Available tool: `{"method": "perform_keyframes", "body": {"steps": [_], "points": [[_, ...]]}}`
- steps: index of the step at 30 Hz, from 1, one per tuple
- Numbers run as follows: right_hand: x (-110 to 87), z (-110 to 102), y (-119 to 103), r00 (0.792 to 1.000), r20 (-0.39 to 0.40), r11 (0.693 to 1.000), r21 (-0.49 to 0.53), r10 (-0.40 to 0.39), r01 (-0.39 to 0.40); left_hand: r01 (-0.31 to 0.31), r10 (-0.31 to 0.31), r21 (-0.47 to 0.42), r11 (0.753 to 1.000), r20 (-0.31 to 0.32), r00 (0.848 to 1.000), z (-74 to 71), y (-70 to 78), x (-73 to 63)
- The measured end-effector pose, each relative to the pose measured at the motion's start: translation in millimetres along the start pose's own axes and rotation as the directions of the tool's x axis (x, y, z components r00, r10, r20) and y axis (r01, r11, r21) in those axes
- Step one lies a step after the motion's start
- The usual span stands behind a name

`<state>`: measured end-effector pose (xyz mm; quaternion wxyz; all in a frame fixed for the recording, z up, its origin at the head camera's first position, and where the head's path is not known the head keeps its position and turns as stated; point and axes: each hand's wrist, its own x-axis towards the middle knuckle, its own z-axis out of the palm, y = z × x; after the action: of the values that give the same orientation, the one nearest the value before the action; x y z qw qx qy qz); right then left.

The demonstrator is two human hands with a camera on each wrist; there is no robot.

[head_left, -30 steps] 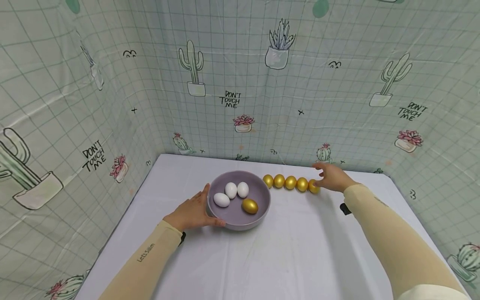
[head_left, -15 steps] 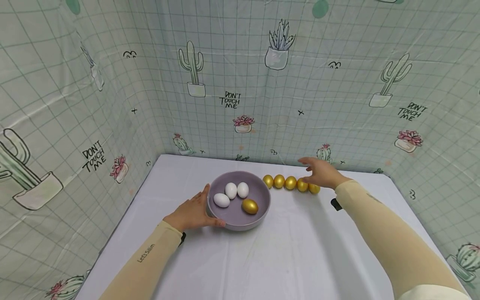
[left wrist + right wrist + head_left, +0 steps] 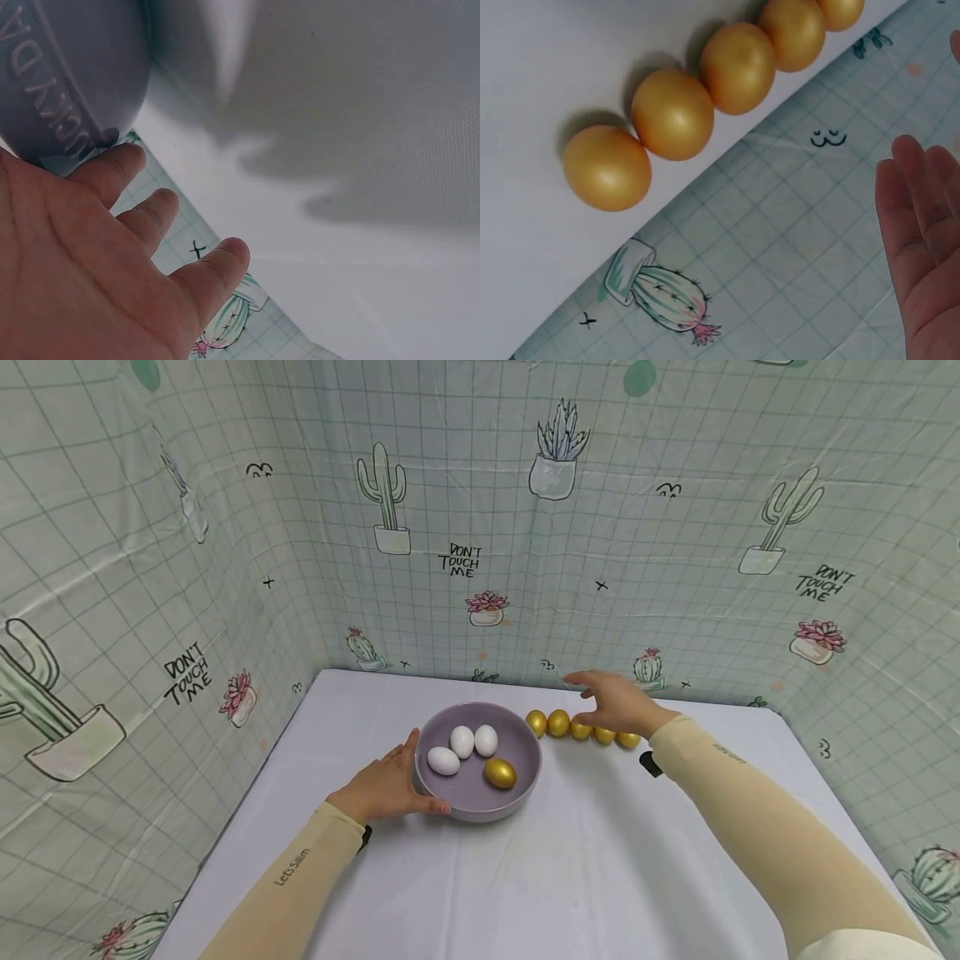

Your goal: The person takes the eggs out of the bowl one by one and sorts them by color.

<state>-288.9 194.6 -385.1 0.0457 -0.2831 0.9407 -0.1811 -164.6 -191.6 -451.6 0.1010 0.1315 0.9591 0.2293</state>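
A mauve bowl (image 3: 468, 795) stands on the white table; raised lettering shows on its outer wall in the left wrist view. Inside lie three white eggs (image 3: 486, 740) and one golden egg (image 3: 500, 772). My left hand (image 3: 384, 787) rests against the bowl's left side, thumb along the front, its other fingers extended. To the right of the bowl, several golden eggs (image 3: 558, 723) form a row. Over that row my right hand (image 3: 622, 706) hovers with nothing in its grasp, fingers extended, partly covering the eggs in the head view; in the right wrist view, the fingers (image 3: 922, 199) are apart from the eggs.
The white table (image 3: 525, 885) ends at the back against a hanging cloth (image 3: 495, 510) printed with a grid and cacti. More of this cloth hangs at the left and right sides. A dark wrist strap piece (image 3: 651, 764) sits under the right wrist.
My right hand has moved left along the row, from the rightmost golden egg toward the middle ones. The left hand, the bowl and the eggs in it have stayed in place.
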Motion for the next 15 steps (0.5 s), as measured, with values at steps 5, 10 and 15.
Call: {"method": "perform_keyframes", "body": {"steps": [5, 10, 15], "points": [[2.7, 2.1, -12.6, 0.999, 0.005, 0.999, -0.002, -0.05, 0.05, 0.003, -0.003, -0.001, 1.0, 0.005, 1.0, -0.4, 0.9, -0.7], [4.6, 5.5, -26.0, 0.996, -0.001, 0.995, -0.022, -0.093, 0.093, 0.009, -0.009, -0.01, 1.0, 0.011, 1.0, -1.0, 2.5, -1.4], [4.9, 9.0, -40.7, 0.994, 0.023, 0.995, -0.001, -0.104, 0.104, 0.009, -0.009, -0.005, 1.0, 0.007, 1.0, -1.2, 3.0, -1.7]]}}
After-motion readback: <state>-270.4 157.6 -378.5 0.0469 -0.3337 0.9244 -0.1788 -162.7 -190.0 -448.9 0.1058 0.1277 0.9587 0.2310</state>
